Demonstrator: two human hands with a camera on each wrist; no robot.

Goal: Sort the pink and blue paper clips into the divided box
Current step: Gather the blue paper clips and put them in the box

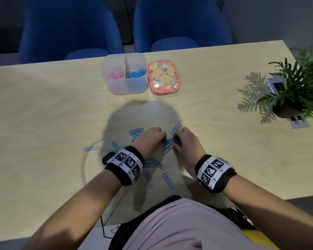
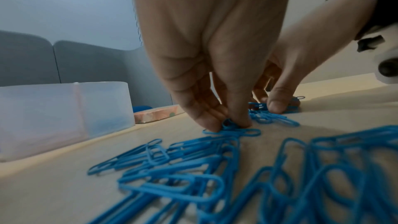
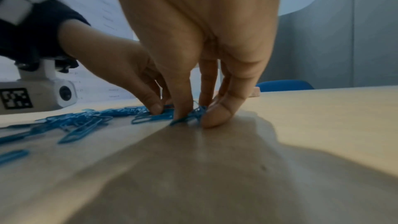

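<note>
I see both hands knuckles-up, wrists raised, fingertips down on the pale wooden table [image 1: 43, 109]. My left hand [image 1: 149, 140] pinches a few of the loose blue plastic-coated paper clips [image 2: 231, 129] between thumb and fingers; my right hand [image 1: 185, 142] pinches another small bunch [image 3: 194, 114]. The translucent divided plastic box [image 1: 124, 83] stands well beyond, pink clips left, blue right.

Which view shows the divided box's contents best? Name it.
The head view: it looks down into the divided box, showing pink clips left of the divider, blue right. The left wrist view shows only its frosted side wall; the right wrist view does not show it.
</note>
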